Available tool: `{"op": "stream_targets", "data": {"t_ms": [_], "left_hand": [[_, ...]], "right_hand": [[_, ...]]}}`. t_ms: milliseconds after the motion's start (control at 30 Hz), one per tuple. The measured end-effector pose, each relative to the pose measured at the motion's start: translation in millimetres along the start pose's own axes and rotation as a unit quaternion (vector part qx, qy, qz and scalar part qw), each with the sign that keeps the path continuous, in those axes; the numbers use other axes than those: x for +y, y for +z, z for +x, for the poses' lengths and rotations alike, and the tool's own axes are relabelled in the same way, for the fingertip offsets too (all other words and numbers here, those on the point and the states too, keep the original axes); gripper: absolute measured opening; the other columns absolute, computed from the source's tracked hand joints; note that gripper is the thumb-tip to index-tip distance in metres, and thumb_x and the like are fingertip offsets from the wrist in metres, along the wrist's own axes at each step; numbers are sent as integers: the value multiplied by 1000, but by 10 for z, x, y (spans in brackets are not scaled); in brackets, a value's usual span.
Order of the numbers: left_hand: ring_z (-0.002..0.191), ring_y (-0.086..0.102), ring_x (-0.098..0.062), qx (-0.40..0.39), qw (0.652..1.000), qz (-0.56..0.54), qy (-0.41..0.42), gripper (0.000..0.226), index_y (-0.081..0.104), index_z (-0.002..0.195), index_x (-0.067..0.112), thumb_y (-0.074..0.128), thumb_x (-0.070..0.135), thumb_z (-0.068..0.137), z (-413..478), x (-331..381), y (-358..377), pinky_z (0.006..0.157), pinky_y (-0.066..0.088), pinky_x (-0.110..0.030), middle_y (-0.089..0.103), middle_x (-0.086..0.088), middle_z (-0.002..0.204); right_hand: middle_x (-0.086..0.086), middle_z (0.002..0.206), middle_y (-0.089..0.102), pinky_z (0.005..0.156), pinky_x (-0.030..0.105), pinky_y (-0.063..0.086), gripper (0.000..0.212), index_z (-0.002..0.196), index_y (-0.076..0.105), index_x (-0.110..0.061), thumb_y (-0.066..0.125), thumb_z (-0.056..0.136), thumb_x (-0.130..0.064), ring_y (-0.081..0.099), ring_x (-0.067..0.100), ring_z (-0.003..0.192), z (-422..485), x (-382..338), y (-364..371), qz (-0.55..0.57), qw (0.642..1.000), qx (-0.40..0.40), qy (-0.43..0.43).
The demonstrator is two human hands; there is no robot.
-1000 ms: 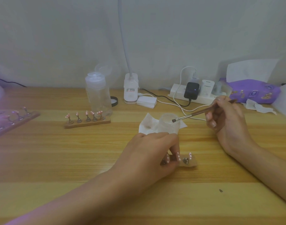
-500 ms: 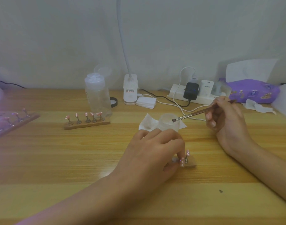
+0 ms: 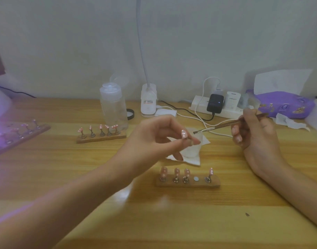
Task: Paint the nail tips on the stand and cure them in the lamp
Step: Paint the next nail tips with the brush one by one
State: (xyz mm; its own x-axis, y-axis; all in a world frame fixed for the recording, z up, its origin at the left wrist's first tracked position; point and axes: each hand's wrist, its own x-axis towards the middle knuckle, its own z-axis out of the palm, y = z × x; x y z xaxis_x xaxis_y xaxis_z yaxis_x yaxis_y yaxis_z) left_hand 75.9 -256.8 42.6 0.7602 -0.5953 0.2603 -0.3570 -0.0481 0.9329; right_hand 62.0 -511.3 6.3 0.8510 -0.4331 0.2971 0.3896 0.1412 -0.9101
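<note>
Now one nail tip (image 3: pixel 183 134) is off the stand (image 3: pixel 188 183) and clamped in my left fingers (image 3: pixel 173 123).
My left hand (image 3: pixel 159 139) pinches the pink tip between thumb and forefinger, raised above the bench (image 3: pixel 172 221), just left of the bristles of the brush (image 3: pixel 226 125); my right hand (image 3: pixel 253 135) holds that brush with its fingers curled round the handle. Near me, below both hands, the stand lies on the bench with four pink tips upright and one bare round spot (image 3: pixel 196 178) between the third and the last. Just beyond it lies a white tissue (image 3: pixel 195 159). Farther left a second stand (image 3: pixel 101 138) carries five tips in front of a clear bottle (image 3: pixel 113 108), and a third stand (image 3: pixel 19 137) sits at the far left in purple light. A power strip (image 3: pixel 199 105) lies by the far wall.
</note>
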Motion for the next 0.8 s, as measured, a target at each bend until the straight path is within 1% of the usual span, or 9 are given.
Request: {"op": "stream_targets", "data": {"t_ms": [67, 133, 200, 300, 400, 533, 667, 733, 800], "left_hand": [[61, 64, -8, 22, 1000, 3, -5, 9, 63, 88, 19, 72, 18, 89, 97, -53, -50, 58, 48, -15, 78, 5, 96], [61, 61, -6, 55, 998, -23, -17, 10, 63, 95, 20, 72, 21, 89, 197, -101, -68, 59, 48, -16, 78, 4, 97], [61, 59, -4, 80, 995, -49, -33, 13, 64, 97, 24, 73, 25, 88, 281, -150, -54, 61, 49, -17, 77, 5, 99], [64, 58, -1, 106, 993, -52, -26, 6, 69, 92, 25, 73, 22, 88, 324, -245, 1, 61, 49, -15, 76, 6, 99], [66, 60, 3, 130, 989, -61, -19, 5, 69, 88, 25, 73, 22, 87, 294, -348, 16, 60, 48, -12, 74, 12, 96], [70, 55, -10, 123, 991, -46, -7, 6, 67, 87, 24, 73, 22, 87, 273, -432, -17, 60, 47, -13, 72, 12, 102], [65, 56, -6, 114, 993, 7, 9, 5, 69, 89, 21, 73, 19, 88, 278, -491, -39, 62, 51, -19, 71, 10, 96], [58, 50, -3, 109, 994, 17, 12, 5, 70, 88, 20, 75, 20, 87, 267, -525, -32, 55, 47, -17, 72, 8, 96], [55, 45, -4, 106, 994, 31, 19, 5, 70, 86, 22, 75, 22, 86, 259, -547, -29, 53, 44, -16, 72, 9, 97]], "right_hand": [[-2, 55, 60, 42, 18, 40, 25, 81, 49, -19, 60, 91, -40, 50, 11, 47, -14, -14, 0, -7, 1000, -7, -7], [0, 56, 60, 42, 20, 40, 23, 80, 47, -20, 53, 100, -29, 50, 13, 46, -31, -29, 7, -28, 999, -16, -23], [2, 57, 61, 43, 21, 42, 23, 81, 47, -20, 47, 104, -21, 51, 15, 46, -44, -61, 35, -55, 998, -23, -36], [5, 59, 63, 43, 23, 44, 22, 83, 48, -18, 47, 104, -21, 52, 15, 46, -62, -125, 113, -113, 992, -41, -48], [7, 59, 65, 41, 24, 44, 20, 85, 47, -13, 47, 104, -21, 53, 15, 44, -62, -174, 196, -180, 979, -68, -64], [6, 57, 63, 41, 24, 42, 19, 86, 45, -14, 47, 104, -18, 52, 17, 43, -43, -212, 283, -213, 970, -90, -73], [7, 56, 63, 41, 23, 42, 21, 83, 46, -13, 49, 103, -19, 51, 17, 42, -61, -197, 333, -236, 962, -114, -71], [8, 56, 63, 40, 22, 41, 21, 83, 46, -13, 49, 103, -20, 49, 17, 42, -85, -187, 341, -245, 958, -127, -77], [8, 56, 63, 40, 21, 40, 21, 84, 47, -13, 50, 103, -21, 48, 17, 41, -104, -187, 351, -256, 953, -137, -91]]}}
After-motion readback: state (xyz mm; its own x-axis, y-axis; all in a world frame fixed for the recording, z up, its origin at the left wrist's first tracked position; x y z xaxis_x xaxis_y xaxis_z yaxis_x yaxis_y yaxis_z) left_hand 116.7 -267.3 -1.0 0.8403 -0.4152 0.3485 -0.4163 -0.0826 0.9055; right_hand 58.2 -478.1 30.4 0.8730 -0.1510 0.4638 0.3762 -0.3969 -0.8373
